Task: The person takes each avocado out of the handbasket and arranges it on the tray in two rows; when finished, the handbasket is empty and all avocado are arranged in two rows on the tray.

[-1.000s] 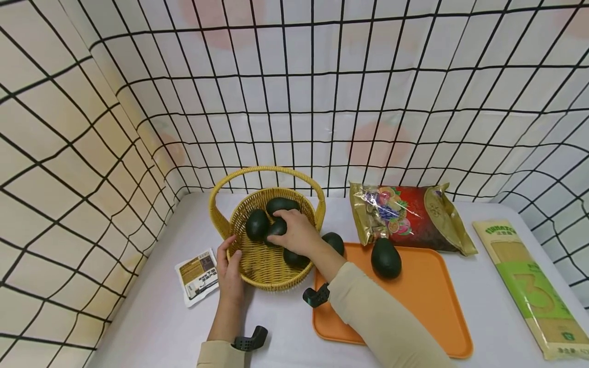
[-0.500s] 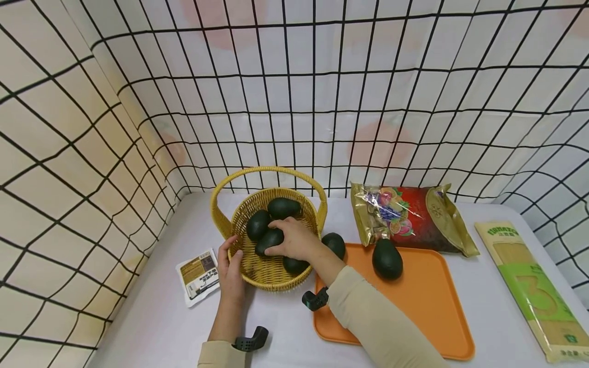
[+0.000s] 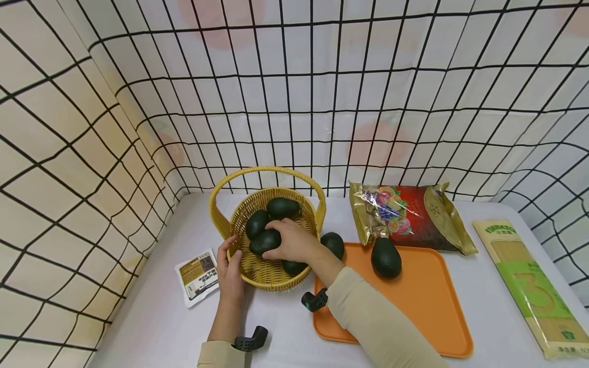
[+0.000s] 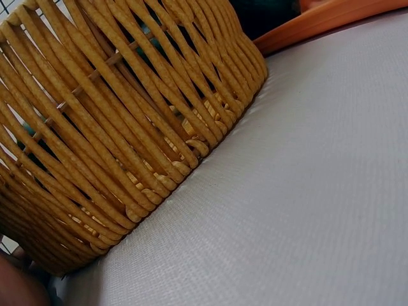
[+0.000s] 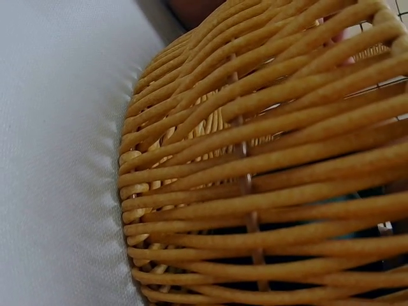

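Note:
A yellow wicker basket (image 3: pixel 257 278) with an arched handle stands on the table and has several dark green avocados in it. Inside it, my right hand (image 3: pixel 294 241) grips one avocado (image 3: pixel 264 242), thumb and fingers on its right end. Beside that lie a second avocado (image 3: pixel 256 224), another near the back (image 3: pixel 282 207), and one partly covered by the right hand (image 3: pixel 293 267). My left hand (image 3: pixel 230 268) holds the basket's left rim, thumb inside. Both wrist views show mostly the woven basket side (image 4: pixel 115 127), with the avocados dimly visible through the gaps.
An orange tray (image 3: pixel 428 301) lies to the right, with one avocado (image 3: pixel 385 258) on it and another (image 3: pixel 333 245) at its left corner. Behind it is a red-gold bag (image 3: pixel 409 217). A noodle pack (image 3: pixel 529 289) lies far right, a small packet (image 3: pixel 198 276) left. Black netting surrounds the table.
My right hand has shifted the gripped avocado left and toward the front inside the basket, away from the back one. The left hand stays on the rim.

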The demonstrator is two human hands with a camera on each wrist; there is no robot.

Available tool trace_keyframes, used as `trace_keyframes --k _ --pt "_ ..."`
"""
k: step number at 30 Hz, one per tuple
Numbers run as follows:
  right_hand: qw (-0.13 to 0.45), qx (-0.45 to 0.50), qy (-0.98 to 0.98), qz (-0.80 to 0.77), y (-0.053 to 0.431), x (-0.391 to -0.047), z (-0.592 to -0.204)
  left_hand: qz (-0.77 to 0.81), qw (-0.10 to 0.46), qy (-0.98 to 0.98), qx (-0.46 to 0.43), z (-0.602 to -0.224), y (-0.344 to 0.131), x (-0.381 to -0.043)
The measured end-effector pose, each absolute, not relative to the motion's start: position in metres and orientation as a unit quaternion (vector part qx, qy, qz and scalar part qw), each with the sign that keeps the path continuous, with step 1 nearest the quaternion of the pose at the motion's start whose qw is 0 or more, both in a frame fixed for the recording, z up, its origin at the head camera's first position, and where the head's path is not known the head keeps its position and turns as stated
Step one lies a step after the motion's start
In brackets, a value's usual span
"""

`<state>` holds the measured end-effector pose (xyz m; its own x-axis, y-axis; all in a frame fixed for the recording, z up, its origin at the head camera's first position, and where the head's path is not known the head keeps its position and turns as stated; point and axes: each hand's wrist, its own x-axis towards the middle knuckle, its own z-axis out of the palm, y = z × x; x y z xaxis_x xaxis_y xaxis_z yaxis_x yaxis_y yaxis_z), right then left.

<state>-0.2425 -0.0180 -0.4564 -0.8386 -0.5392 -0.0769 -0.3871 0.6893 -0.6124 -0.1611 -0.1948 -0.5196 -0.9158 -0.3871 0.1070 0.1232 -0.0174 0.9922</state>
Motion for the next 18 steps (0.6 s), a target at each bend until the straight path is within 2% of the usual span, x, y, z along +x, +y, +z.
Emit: trace_keyframes --k 10,18 --pt "0.071 -0.230 0.905 -0.351 -0.0174 -0.2378 -0.4525 -0.710 0.184 -0.673 0.095 -0.5214 -0.1951 -0.1618" --pt "0.000 -0.236 0.887 -0.397 -0.0160 -0.2325 -0.4518 -0.709 0.191 -0.672 0.098 -0.5209 -0.1947 -0.1612"
